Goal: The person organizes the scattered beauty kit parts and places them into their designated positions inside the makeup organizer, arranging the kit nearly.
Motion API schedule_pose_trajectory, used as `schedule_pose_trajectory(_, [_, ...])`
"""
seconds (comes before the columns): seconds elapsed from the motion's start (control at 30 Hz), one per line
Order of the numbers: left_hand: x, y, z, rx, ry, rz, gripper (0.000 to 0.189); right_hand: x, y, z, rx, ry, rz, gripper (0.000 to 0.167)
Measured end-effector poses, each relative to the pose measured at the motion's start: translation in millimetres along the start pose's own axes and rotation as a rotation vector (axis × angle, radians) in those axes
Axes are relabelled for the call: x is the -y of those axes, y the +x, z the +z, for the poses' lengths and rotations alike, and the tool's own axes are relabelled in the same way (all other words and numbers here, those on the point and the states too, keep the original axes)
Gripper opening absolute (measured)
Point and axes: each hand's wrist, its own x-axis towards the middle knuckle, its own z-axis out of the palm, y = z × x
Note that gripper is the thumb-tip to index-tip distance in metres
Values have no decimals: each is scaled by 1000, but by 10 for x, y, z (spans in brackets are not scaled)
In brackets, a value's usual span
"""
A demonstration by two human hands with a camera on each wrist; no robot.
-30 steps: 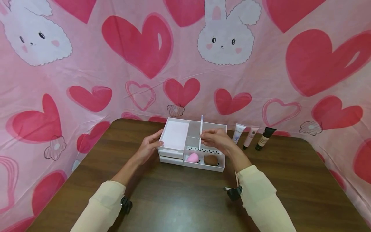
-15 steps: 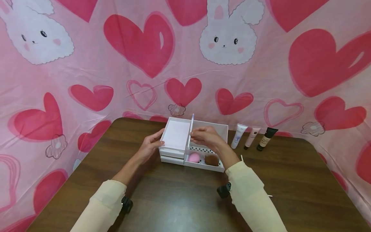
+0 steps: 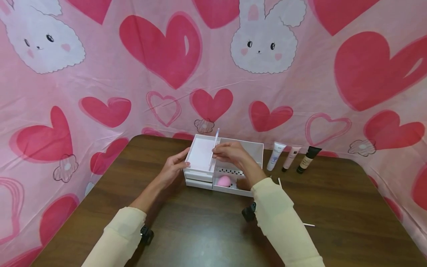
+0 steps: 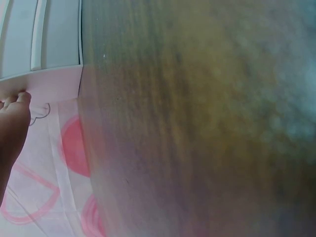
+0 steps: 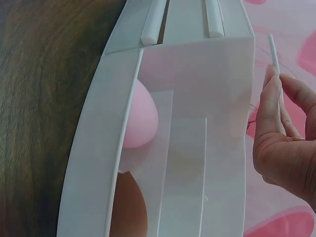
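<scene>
A white makeup organizer (image 3: 199,178) stands on the table, with drawers at the left and compartments at the right. At its left side, my left hand (image 3: 172,167) grips the edge, thumb over the top rim and fingers along the side. In the left wrist view, the fingertips of my left hand (image 4: 14,116) touch the side panel. My right hand (image 3: 230,152) pinches a thin white stick (image 3: 217,136) with a pale purple end, slanted above the organizer's flat top. A pink makeup sponge (image 3: 224,181) and a brown rounded thing (image 5: 129,210) sit in the front compartment.
Right of the organizer stand a white tube (image 3: 275,156), a pink tube (image 3: 291,158) and a black-capped beige tube (image 3: 308,160). Thin white sticks (image 3: 309,224) lie on the wooden table (image 3: 200,230) near my right sleeve. A pink heart-print cloth (image 3: 213,81) hangs behind.
My right hand has carried the thin stick leftward, from over the right compartments to over the organizer's left top. White sticks on the table have come into view. My left hand stays put.
</scene>
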Motion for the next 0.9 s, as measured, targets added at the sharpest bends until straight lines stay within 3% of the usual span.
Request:
schedule_pose_trajectory(0.47, [35,37,19,7,-30,6,65,27,156,179,-61,1,42,23])
schedule_pose_trajectory(0.9, [4,8,-3,11,-26,2,65,112,231,444,-71,-21,80,3])
